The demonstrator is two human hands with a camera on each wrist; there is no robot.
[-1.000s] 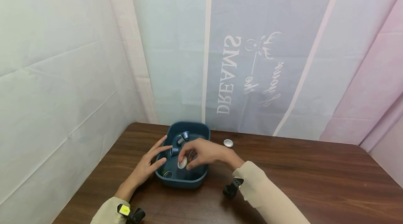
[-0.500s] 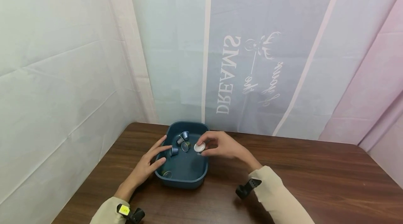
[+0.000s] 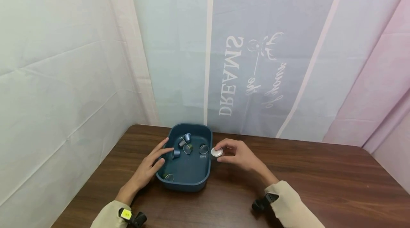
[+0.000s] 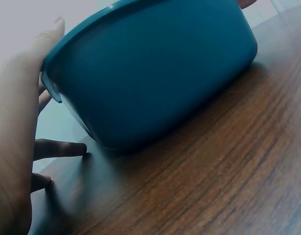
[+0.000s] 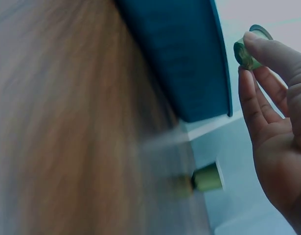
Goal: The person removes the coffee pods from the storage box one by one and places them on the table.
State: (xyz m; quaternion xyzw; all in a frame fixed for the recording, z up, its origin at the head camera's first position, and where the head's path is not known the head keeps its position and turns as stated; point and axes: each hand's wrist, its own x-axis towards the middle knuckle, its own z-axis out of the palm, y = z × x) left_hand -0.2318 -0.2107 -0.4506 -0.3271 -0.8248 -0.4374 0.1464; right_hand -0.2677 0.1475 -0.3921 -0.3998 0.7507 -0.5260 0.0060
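Note:
My right hand (image 3: 238, 155) pinches a green coffee capsule (image 5: 253, 46) between thumb and fingertips, just outside the right rim of a dark blue plastic bin (image 3: 184, 186). Its silver lid faces up in the head view; the right wrist view shows its green body. My left hand (image 3: 145, 171) rests at the bin's left rim with fingers spread, some of them over the edge. Inside the bin lie several coffee capsules, among them a blue one (image 3: 175, 154) and one with its lid showing (image 3: 204, 149). Another green capsule (image 5: 208, 177) stands on the table, hidden behind my right hand in the head view.
The brown wooden table (image 3: 304, 178) extends to the right of the bin. A printed curtain (image 3: 179, 60) hangs right behind the table's back edge, and a pale curtain (image 3: 64, 78) borders the left side.
My right hand has moved right with the capsule, from over the bin's middle to outside its right rim. The capsule lying at the bin's right side has come into sight. My left hand stays in place.

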